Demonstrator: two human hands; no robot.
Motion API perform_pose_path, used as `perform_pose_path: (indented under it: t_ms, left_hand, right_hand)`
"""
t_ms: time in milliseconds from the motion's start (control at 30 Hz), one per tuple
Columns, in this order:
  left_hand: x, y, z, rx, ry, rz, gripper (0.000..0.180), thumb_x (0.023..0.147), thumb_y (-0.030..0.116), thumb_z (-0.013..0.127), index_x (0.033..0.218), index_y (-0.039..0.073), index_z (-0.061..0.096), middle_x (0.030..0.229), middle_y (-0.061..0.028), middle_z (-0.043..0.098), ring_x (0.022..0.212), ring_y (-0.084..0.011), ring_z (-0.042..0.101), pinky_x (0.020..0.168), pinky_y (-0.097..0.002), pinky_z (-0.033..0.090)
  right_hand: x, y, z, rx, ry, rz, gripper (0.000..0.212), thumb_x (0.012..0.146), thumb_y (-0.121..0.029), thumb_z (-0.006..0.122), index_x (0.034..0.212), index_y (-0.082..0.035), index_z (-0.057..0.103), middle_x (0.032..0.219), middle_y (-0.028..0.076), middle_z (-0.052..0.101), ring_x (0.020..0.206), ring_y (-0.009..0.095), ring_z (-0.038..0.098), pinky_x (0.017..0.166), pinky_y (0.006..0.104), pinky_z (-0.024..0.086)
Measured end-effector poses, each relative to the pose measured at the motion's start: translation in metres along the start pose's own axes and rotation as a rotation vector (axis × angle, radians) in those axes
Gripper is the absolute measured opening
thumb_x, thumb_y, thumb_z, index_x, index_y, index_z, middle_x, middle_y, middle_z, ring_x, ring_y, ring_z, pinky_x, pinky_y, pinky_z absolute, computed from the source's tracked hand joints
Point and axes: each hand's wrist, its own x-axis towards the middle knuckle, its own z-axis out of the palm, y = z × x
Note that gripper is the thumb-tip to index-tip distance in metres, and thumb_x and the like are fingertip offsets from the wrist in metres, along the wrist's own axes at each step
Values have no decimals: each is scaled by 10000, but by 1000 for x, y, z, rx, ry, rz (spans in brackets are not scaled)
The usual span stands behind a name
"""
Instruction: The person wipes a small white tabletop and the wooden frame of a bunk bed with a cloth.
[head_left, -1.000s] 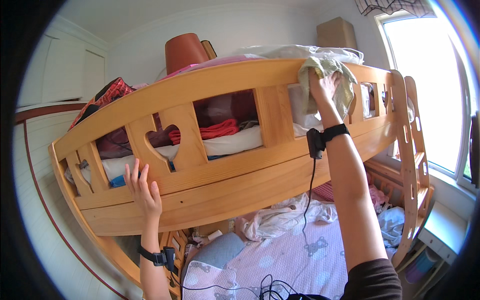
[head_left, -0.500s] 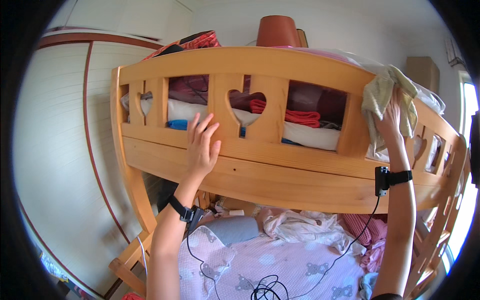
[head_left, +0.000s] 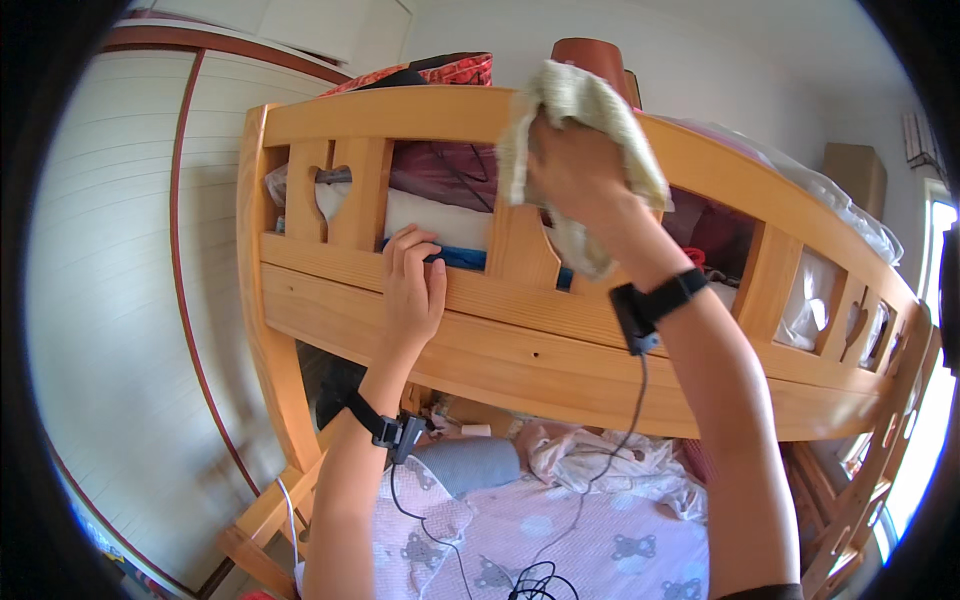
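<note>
A pale yellow-green cloth point(head_left: 583, 92) is bunched in my right hand point(head_left: 578, 170), which presses it on the top rail and slats of a wooden bunk bed guard point(head_left: 400, 115). The cloth drapes past the hand and hides part of the heart-shaped cutout. Motion blurs this hand slightly. Lower and to the left, my left hand point(head_left: 412, 290) has its bent fingers hooked over the guard's lower rail point(head_left: 480, 292). A black strap with a small device point(head_left: 398, 433) sits on the left wrist, and another wrist device point(head_left: 632, 318) on the right.
Behind the guard lie a white mattress point(head_left: 430, 215) and dark red bedding. A brown-red lampshade-like object point(head_left: 590, 58) stands above. Below is a lower bunk with a pink quilt point(head_left: 560, 525) and black cables point(head_left: 540, 580). A wardrobe point(head_left: 120, 250) stands left, a ladder point(head_left: 875, 480) right.
My right hand has swept the cloth leftward along the guard from its right-hand post to the middle. My left hand's fingers, earlier spread against the guard, now curl over the lower rail.
</note>
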Motion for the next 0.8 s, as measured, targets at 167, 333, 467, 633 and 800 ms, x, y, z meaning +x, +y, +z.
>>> perform_pose_path:
  t_ms: [167, 333, 467, 633, 800]
  left_hand:
    - [3, -3, 6, 83, -3, 14, 149, 871, 96, 501, 1003, 28, 496, 1118, -147, 515, 1152, -385, 417, 960, -475, 338]
    - [1, -5, 1, 151, -15, -2, 173, 871, 100, 488, 1026, 24, 498, 1229, -151, 487, 1212, -403, 367, 1007, -496, 283]
    - [0, -7, 6, 119, -36, 18, 180, 886, 115, 480, 1038, 19, 492, 1255, -161, 471, 1229, -411, 347, 1025, -502, 260]
    - [-2, -12, 5, 94, -44, 53, 217, 957, 182, 400, 1079, 14, 464, 1300, -160, 441, 1280, -374, 312, 1051, -476, 229]
    - [2, -6, 0, 115, -39, 65, 217, 939, 149, 422, 1098, 5, 455, 1290, -178, 446, 1252, -382, 340, 1048, -487, 238]
  right_hand:
    - [34, -42, 36, 27, 150, -42, 479, 889, -378, 458, 1220, -33, 467, 969, 210, 634, 893, 369, 605, 799, 463, 473]
    - [25, -35, 27, 110, 49, 39, 552, 885, -452, 454, 1217, -13, 491, 1080, 228, 596, 1006, 379, 563, 879, 474, 436]
    - [-22, 23, 2, 106, 90, 157, 542, 897, -472, 416, 1255, -69, 475, 1003, 245, 613, 954, 392, 584, 848, 479, 444]
    - [-92, 113, -47, -138, 100, 206, 538, 850, -339, 492, 1258, 7, 431, 986, 238, 623, 895, 352, 616, 799, 451, 481]
    - [-145, 186, -82, -281, 65, 269, 506, 784, -210, 579, 1231, 1, 474, 1110, 186, 599, 959, 329, 602, 803, 414, 498]
